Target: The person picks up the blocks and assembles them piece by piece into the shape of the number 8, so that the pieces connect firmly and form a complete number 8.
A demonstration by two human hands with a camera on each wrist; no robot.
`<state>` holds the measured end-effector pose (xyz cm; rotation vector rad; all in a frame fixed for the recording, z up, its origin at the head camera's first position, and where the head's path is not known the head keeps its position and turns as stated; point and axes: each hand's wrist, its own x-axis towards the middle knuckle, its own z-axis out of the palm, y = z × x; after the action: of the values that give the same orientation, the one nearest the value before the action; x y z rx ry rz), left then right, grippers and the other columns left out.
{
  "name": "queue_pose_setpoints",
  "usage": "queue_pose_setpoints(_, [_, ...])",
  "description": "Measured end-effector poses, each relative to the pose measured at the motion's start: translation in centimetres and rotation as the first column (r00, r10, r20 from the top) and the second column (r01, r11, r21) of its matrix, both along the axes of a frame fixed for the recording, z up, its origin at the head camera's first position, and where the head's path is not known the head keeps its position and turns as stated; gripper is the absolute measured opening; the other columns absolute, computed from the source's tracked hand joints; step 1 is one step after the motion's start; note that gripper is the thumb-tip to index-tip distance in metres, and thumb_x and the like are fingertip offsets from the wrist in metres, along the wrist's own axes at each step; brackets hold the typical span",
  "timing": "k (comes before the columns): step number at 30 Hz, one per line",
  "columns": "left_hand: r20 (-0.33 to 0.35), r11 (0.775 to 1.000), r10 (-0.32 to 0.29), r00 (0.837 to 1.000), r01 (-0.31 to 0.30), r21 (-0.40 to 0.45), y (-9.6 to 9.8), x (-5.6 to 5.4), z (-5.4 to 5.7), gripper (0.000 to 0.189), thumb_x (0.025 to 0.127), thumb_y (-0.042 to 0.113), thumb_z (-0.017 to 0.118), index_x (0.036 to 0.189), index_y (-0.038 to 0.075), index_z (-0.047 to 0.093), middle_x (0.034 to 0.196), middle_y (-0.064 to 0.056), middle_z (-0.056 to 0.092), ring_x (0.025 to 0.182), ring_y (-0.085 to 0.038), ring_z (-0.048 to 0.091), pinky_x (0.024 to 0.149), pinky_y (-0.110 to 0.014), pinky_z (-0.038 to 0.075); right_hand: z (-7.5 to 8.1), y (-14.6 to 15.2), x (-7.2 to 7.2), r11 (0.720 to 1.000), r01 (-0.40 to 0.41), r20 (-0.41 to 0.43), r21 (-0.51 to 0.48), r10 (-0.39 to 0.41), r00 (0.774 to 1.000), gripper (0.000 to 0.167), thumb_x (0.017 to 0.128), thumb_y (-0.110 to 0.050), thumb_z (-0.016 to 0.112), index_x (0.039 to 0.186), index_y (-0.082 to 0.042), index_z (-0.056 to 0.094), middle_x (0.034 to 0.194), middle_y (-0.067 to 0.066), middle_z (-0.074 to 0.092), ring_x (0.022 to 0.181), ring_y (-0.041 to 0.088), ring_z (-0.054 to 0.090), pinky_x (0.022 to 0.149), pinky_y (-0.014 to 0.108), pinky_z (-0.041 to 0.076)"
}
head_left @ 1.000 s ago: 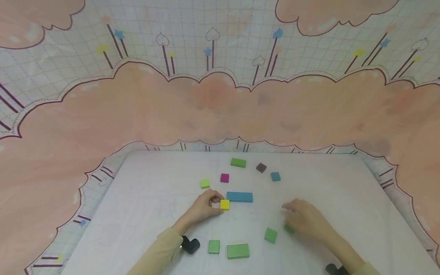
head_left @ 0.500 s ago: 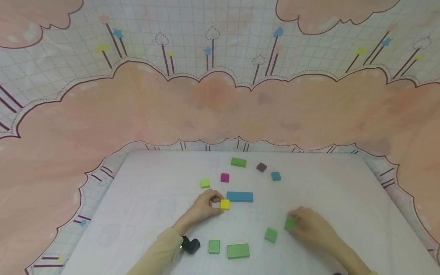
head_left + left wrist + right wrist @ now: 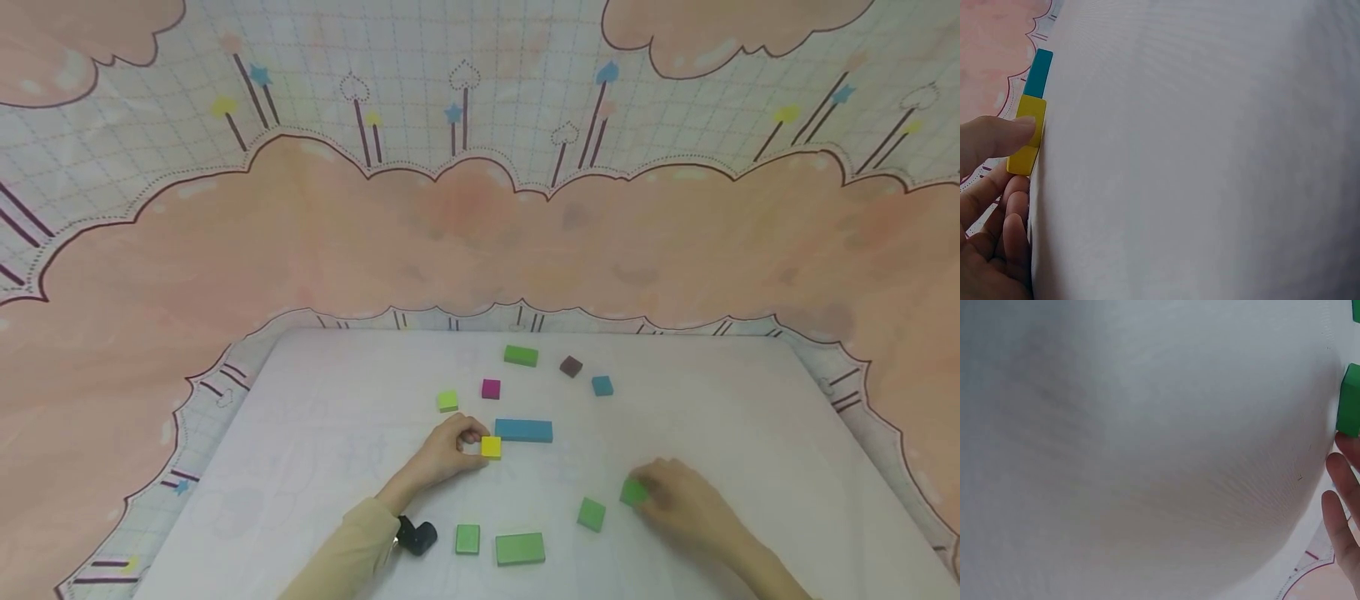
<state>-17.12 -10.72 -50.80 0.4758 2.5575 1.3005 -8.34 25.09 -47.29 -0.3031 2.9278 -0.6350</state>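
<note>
- A patterned cloth [image 3: 480, 242] hangs behind everything, farther off than the work.
- The white-covered bench [image 3: 765, 417] comes next, with loose blocks scattered on it well apart, I'd guess so fingers can get round each one.
- The right hand [image 3: 686, 504] reaches in from the right; its grip looks narrow, fingers bent about a green block, the thumb hidden from me.
- The left hand [image 3: 444, 450] comes in from the left, its grip narrow too, pinching a yellow block between thumb and finger. Holding it from that side seems meant to steady it while leaving its top and right side bare.
- The long blue block [image 3: 523, 431] lies flat, its long axis running left to right across the bench.
- The green block [image 3: 632, 492] sits right of centre, near a loose green square [image 3: 591, 514]. It is turned askew to the bench edge; fingers cover part, so I can't tell its long axis.
- The yellow block [image 3: 491, 448] is at the blue one's near left corner, touching or nearly. Its square top lies roughly in line with the blue, showing no long axis.
</note>
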Motion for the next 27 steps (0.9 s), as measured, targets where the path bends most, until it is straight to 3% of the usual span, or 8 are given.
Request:
queue_pose_setpoints(22, [0.008, 1.000, 0.001, 1.000, -0.001, 0.000, -0.12, 0.10, -0.04, 0.030, 0.077, 0.012, 0.077, 0.106, 0.012, 0.066, 0.093, 0.000, 0.055, 0.085, -0.012, 0.046, 0.072, -0.017, 0.039, -0.30, 0.04, 0.15, 1.000, 0.007, -0.014, 0.000, -0.007, 1.000, 0.031, 0.076, -0.020, 0.075, 0.105, -0.020, 0.066, 0.104, -0.002, 0.069, 0.108, 0.029, 0.062, 0.097, 0.056, 0.044])
queue_pose_setpoints(27, [-0.009, 1.000, -0.001, 1.000, 0.001, -0.008, -0.10, 0.06, -0.10, 0.031, 0.077, 0.012, 0.077, 0.106, 0.010, 0.065, 0.092, 0.001, 0.055, 0.085, -0.012, 0.047, 0.072, -0.017, 0.039, -0.39, -0.06, 0.04, 1.000, 0.006, -0.021, 0.016, -0.006, 1.000, 0.029, 0.077, -0.019, 0.074, 0.105, -0.017, 0.068, 0.106, 0.002, 0.069, 0.111, 0.033, 0.061, 0.101, 0.058, 0.040])
